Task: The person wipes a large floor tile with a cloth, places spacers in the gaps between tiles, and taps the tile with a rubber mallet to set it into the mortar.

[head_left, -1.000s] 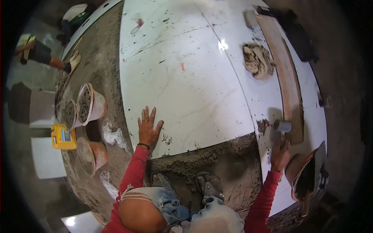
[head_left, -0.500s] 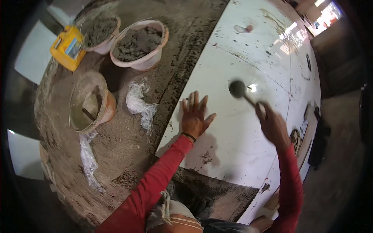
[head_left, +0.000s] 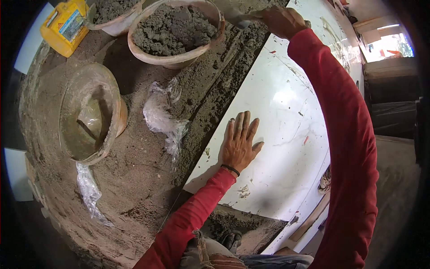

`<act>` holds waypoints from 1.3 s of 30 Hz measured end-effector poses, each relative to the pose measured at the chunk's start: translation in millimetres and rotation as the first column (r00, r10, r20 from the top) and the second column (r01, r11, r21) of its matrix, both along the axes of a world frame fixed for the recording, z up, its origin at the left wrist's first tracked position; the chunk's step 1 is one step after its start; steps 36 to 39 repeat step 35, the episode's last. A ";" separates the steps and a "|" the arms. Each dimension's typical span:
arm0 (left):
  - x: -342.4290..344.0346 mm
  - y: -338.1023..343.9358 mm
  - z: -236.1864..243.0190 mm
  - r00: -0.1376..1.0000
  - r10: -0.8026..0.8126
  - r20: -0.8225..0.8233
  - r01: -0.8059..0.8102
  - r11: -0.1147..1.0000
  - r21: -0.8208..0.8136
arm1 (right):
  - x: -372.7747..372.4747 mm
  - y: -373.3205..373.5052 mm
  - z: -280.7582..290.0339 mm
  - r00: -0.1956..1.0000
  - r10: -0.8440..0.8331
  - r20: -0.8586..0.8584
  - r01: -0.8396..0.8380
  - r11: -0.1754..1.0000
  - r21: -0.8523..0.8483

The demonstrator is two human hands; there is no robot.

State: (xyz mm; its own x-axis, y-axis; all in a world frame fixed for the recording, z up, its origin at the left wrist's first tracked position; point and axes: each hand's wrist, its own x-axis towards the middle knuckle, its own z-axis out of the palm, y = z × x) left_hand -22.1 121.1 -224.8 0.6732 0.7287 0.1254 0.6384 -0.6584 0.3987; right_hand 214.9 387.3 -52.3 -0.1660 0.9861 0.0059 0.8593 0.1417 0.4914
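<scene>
My left hand [head_left: 241, 145] lies flat on a large white tile [head_left: 286, 166], fingers spread and nothing in it. At the far edge of the view my right hand [head_left: 283, 21] is closed round the handle of a mallet [head_left: 239, 19]. Its dark grey head is blurred and points left, above the strip of wet mortar [head_left: 215, 85] along the tile's left side. A tub of grey mortar [head_left: 174, 33] stands just left of the mallet.
At the left are a second mortar tub [head_left: 114, 29], a yellow jerrycan [head_left: 66, 27] and a tilted bucket [head_left: 85, 154] with murky water. Crumpled clear plastic [head_left: 159, 112] lies on the sandy mortar bed. More plastic [head_left: 92, 193] trails below the bucket. Bare ground borders the tile's near edge.
My right arm has swung far forward and left, taking the mallet from over the tile to beside the mortar tub. My left hand stays flat on the tile. The view has shifted.
</scene>
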 end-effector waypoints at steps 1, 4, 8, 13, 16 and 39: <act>0.1 -0.6 0.0 1.000 -0.002 0.004 0.002 1.000 0.000 | 1.1 -3.5 -3.5 1.000 -0.001 0.001 0.001 1.000 -0.008; -3.2 1.5 -0.8 1.000 -0.001 0.016 0.001 1.000 -0.011 | 2.8 -7.2 -10.2 0.995 0.088 0.045 -0.085 0.993 -0.080; 9.1 2.1 9.3 0.998 -0.043 0.050 0.044 0.999 -0.006 | 34.4 3.9 2.0 0.986 -0.068 0.155 0.086 0.990 -0.111; -7.2 6.9 1.7 1.000 -0.024 0.019 0.025 1.000 -0.011 | -22.9 -22.3 -4.0 1.000 0.020 0.019 -0.018 0.992 -0.128; 4.4 1.6 1.6 0.996 -0.042 0.078 0.042 0.999 -0.006 | -5.9 -0.7 -26.9 0.961 -0.098 0.259 0.128 0.987 -0.100; 4.4 5.8 -9.8 0.998 -0.062 -0.007 0.062 0.997 0.043 | -33.4 -27.6 14.1 0.983 0.031 -0.184 0.002 0.984 0.176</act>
